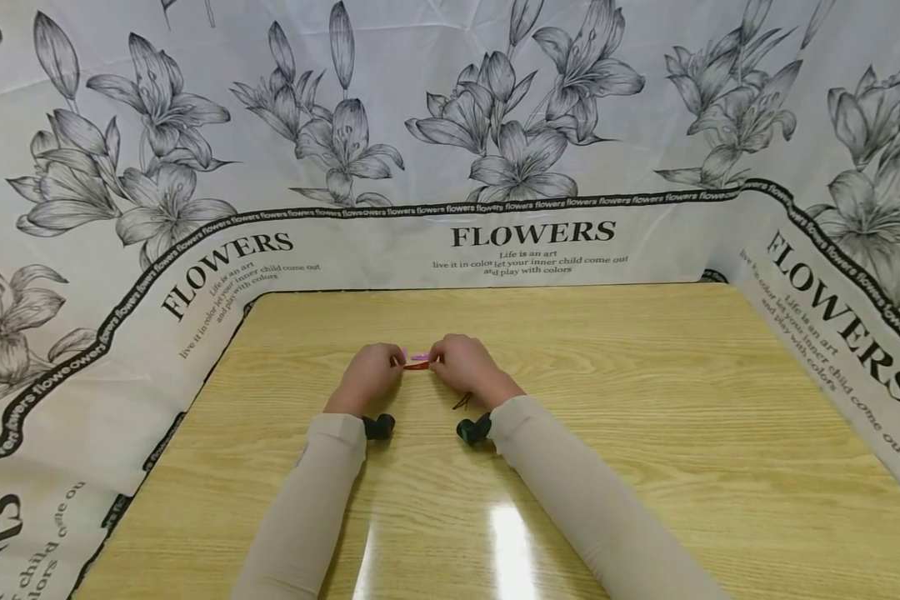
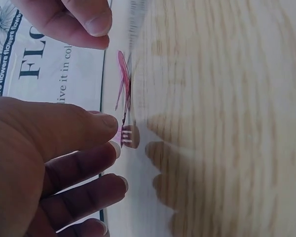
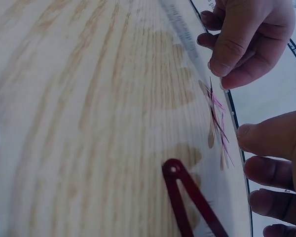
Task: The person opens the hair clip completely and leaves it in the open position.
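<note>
Between my hands in the head view lies a thin red hair clip (image 1: 417,366), with a pink hair clip (image 1: 420,357) just behind it. My left hand (image 1: 373,373) pinches the left end of the red clip between thumb and forefinger, low over the table. My right hand (image 1: 465,363) is at the other end, fingers bent; the right wrist view shows its thumb (image 3: 249,136) beside the clip's tip and a gap before the forefinger. Pink pieces (image 2: 123,74) appear edge-on in the left wrist view. Another dark red V-shaped clip (image 3: 187,197) lies nearer the right wrist.
The wooden tabletop (image 1: 645,375) has a glossy surface that mirrors the fingers. White cloth printed with flowers and lettering (image 1: 532,242) encloses its back and sides. Dark wrist devices (image 1: 474,429) sit low on the inner side of both wrists.
</note>
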Motion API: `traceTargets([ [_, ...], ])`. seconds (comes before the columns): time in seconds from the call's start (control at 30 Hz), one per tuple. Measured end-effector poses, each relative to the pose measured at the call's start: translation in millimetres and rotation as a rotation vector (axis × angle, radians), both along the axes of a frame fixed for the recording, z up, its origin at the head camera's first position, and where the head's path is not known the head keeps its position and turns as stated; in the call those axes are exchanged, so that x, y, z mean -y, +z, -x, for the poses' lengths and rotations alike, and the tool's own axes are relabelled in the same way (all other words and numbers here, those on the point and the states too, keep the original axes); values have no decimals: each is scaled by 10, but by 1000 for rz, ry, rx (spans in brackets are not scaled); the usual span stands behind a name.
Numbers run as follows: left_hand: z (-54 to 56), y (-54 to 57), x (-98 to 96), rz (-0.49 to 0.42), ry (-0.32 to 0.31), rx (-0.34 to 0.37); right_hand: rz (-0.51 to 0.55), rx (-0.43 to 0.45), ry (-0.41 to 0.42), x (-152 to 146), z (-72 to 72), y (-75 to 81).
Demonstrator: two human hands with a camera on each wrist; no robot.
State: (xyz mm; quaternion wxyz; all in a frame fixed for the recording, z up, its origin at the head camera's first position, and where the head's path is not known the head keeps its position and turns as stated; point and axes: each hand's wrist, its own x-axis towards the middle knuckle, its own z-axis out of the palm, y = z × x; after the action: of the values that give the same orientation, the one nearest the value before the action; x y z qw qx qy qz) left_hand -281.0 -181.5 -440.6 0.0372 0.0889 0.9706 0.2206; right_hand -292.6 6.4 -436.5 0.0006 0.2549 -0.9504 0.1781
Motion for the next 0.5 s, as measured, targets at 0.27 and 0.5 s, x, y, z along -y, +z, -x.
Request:
traceTargets([
  [0.27,47,-7,7,2,-26,-10,-40,5,-29,59,36,-46],
  [0.5,70,-25,3,5,-24,-7,-43,12,-56,94,73,-62],
])
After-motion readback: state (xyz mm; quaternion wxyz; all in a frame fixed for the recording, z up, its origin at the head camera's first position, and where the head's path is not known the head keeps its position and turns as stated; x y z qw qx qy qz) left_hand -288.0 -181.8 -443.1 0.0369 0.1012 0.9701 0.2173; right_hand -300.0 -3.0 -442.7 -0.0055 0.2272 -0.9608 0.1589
